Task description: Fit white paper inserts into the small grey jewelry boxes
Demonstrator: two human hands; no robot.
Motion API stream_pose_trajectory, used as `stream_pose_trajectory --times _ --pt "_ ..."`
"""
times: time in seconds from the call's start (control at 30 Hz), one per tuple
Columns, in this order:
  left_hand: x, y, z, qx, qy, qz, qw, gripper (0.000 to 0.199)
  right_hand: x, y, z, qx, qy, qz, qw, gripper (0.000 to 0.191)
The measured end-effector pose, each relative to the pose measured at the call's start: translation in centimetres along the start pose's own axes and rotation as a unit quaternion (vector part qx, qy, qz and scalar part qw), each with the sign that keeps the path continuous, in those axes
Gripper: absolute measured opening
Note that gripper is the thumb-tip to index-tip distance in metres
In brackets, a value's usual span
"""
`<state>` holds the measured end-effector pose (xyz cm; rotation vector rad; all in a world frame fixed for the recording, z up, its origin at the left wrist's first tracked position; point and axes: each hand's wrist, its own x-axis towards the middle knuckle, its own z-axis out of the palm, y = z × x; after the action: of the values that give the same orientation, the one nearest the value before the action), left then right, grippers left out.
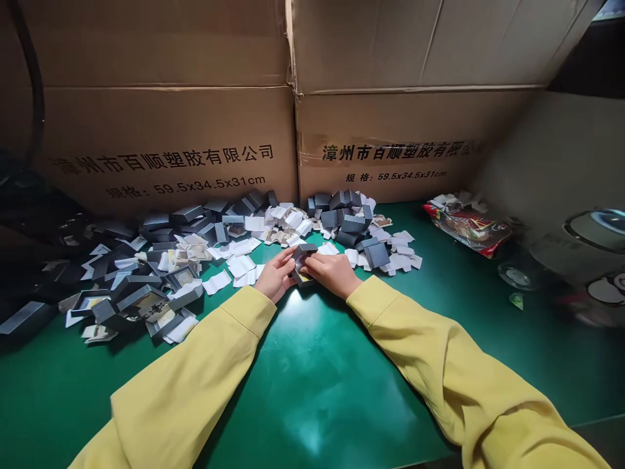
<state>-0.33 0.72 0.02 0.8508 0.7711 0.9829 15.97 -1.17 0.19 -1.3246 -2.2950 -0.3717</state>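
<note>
Gripping a small dark box (306, 249) now, at the middle of the green table (303, 365), with left hand (274, 275) and right hand (336, 272) clamped on it; beyond, dark boxes (352, 223) heaped among white slips (241, 266); behind, printed cartons (166, 124).

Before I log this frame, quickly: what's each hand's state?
Left hand: closed, holding a small dark box.
Right hand: fingers on the same box; whether they grip cannot be told.

Table (303, 391): green, glossy top; light glare (297, 303) at ctr. Far side: L carton (170, 117) and R carton (415, 117), brown, w/ blk print (239, 154), side by side, meeting approx. ctr. Far L: blk cable (35, 71); area dark. R: pale surface (541, 150), type unclear.
</note>
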Motion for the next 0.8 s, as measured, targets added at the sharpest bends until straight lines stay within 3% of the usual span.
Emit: stream_pose_trajectory --times 0.2,0.37,0.8 --pt "-0.08 0.0 -0.05 -0.015 -0.01 0.0 1.0 0.048 -0.44 0.2 0.43 0.036 0.093 -0.012 0.995 0.03" --pt "-0.24 0.04 0.23 0.016 -0.011 0.001 1.0 0.042 -0.31 0.09 0.51 0.025 0.045 -0.005 0.999 0.033" --pt "-0.33 0.18 0.48 0.005 0.009 -0.011 1.0 0.045 -0.42 0.24 0.31 0.059 0.025 -0.008 0.998 0.032"
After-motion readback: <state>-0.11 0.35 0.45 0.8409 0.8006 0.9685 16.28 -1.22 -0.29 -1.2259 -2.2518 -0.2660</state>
